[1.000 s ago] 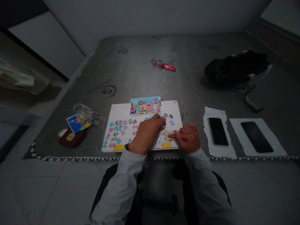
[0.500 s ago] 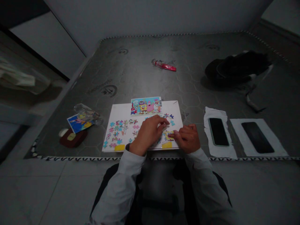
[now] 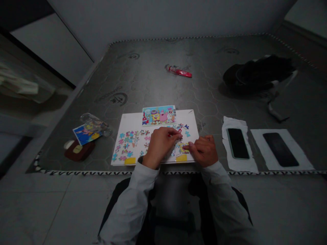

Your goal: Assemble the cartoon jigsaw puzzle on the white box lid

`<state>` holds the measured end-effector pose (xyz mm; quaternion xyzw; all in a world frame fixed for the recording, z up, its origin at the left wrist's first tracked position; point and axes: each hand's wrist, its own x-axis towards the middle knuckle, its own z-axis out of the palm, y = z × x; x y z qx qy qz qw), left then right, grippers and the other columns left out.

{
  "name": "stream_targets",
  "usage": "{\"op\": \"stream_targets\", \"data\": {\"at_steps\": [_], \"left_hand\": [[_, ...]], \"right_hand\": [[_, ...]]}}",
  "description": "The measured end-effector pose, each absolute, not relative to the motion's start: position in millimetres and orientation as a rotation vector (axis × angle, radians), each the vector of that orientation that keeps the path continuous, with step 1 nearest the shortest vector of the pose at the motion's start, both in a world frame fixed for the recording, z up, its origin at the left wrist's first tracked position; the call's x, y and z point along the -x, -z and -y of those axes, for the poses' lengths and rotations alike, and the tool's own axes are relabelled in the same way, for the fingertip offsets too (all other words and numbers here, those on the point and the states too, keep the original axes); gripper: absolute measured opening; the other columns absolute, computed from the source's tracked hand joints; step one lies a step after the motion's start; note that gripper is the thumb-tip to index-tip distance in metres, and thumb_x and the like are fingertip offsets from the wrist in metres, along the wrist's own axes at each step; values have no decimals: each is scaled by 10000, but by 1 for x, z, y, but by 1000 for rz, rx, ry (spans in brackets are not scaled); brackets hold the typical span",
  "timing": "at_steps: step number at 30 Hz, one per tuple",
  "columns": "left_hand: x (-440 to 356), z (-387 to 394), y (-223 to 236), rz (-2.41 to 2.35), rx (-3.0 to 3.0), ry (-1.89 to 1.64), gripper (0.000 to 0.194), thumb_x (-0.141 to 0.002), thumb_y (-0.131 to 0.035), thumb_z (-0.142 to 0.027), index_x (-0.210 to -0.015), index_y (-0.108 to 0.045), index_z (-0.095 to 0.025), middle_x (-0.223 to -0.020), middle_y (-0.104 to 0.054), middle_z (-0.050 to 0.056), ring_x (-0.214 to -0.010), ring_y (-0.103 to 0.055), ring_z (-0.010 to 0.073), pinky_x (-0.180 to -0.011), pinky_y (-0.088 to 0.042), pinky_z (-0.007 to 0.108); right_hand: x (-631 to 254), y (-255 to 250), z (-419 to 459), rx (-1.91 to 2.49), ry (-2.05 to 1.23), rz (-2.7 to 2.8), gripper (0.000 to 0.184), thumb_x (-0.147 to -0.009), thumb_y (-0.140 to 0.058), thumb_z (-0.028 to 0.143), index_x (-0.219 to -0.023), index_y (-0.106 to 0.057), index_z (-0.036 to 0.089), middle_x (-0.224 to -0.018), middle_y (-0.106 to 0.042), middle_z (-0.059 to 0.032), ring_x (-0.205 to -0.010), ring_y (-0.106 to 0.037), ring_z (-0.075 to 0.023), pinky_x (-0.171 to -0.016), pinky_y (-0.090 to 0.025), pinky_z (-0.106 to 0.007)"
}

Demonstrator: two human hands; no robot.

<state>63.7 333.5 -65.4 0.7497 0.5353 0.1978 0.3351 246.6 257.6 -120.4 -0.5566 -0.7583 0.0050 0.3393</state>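
My left hand [image 3: 160,144] reaches over the white board [image 3: 131,120], thumb and fingertips pinched together on a small reddish puzzle piece [image 3: 180,130], which is partly hidden. My right hand [image 3: 205,150] rests at the board's right edge with its fingers curled. Its thumb and forefinger press on a small block of joined, mostly yellow puzzle pieces [image 3: 183,148]. Many loose puzzle pieces [image 3: 127,136] lie spread over the left of the board, and a few more blue pieces [image 3: 187,134] lie beyond my fingers. A cartoon picture card [image 3: 158,116] lies along the board's far edge.
To the right, a green-edged phone [image 3: 238,143] and a dark phone [image 3: 280,149] lie on white sheets. A black bag-like object [image 3: 258,75] lies farther back. A red packet [image 3: 180,71] is at the back; a brown case [image 3: 79,150] and blue card [image 3: 85,133] are left.
My left hand has shifted slightly, its fingertips drawn closer together and lower, and red now shows by them. My right hand stays on the yellow block.
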Motion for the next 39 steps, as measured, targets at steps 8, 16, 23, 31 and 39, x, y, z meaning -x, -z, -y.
{"op": "stream_targets", "data": {"at_steps": [8, 16, 23, 31, 39], "left_hand": [[-70, -331, 71, -1449, -1983, -406, 118, -837, -731, -351, -877, -806, -270, -861, -790, -2, -832, -715, 187, -801, -521, 309], [-69, -330, 70, -1437, -2094, -357, 115, -871, -694, -333, -889, -796, -283, -902, -788, -5, -857, -705, 194, -789, -502, 308], [-70, -327, 72, -1503, -2176, -355, 111, -828, -746, -362, -867, -765, -260, -934, -765, 14, -852, -680, 199, -782, -493, 322], [-56, -328, 52, -1585, -2195, -380, 89, -839, -737, -346, -882, -767, -274, -947, -759, -2, -895, -672, 213, -805, -492, 340], [-34, -313, 32, -1390, -2429, 117, 234, -778, -788, -271, -1005, -745, -311, -986, -759, 13, -910, -685, 254, -797, -496, 370]], "right_hand": [[-247, 122, -258, 1456, -11, 1972, 399, -1005, -497, 291, -747, -801, 289, -510, -555, 42, -583, -471, -94, -756, -251, -338], [-247, 123, -258, 1477, -45, 1975, 430, -1012, -480, 322, -721, -795, 290, -500, -539, 38, -586, -452, -100, -755, -244, -343], [-246, 121, -258, 1450, -21, 1970, 415, -1005, -501, 294, -713, -796, 279, -494, -527, 39, -562, -443, -92, -741, -246, -344], [-245, 119, -258, 1445, -42, 1972, 398, -1004, -503, 296, -741, -801, 292, -502, -521, 47, -566, -443, -88, -748, -247, -343], [-247, 123, -258, 1437, -32, 1974, 403, -1007, -502, 305, -735, -798, 283, -496, -509, 48, -559, -437, -89, -742, -255, -342]]}}
